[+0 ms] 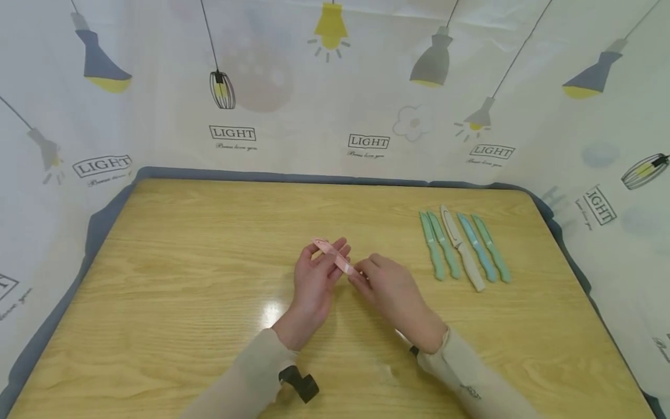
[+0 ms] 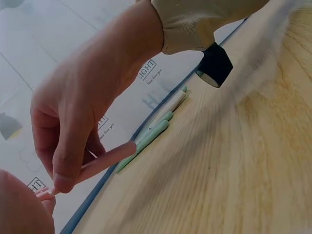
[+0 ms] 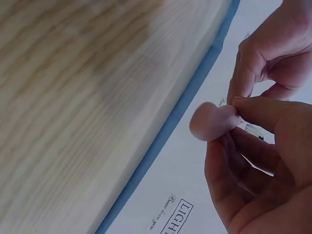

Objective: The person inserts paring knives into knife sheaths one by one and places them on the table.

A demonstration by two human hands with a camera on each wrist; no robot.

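Observation:
A small pink knife (image 1: 339,260) is between both hands above the middle of the table. My right hand (image 1: 389,288) pinches its handle (image 2: 105,163) between thumb and fingers. In the right wrist view, the rounded handle end (image 3: 207,122) sticks out past the right fingertips. My left hand (image 1: 314,285) is palm up and holds the blade part, which slants across its fingers; its exact grip is partly hidden. Off to the right lie several more knives: green ones (image 1: 433,250), a blue one (image 1: 478,250) and a larger cream-handled one (image 1: 471,267).
The wood-grain table (image 1: 183,279) has a blue-grey border along its edges. Behind it and at the sides hangs a white sheet (image 1: 293,151) printed with lamps. A black strap piece (image 1: 299,384) sits at the left sleeve.

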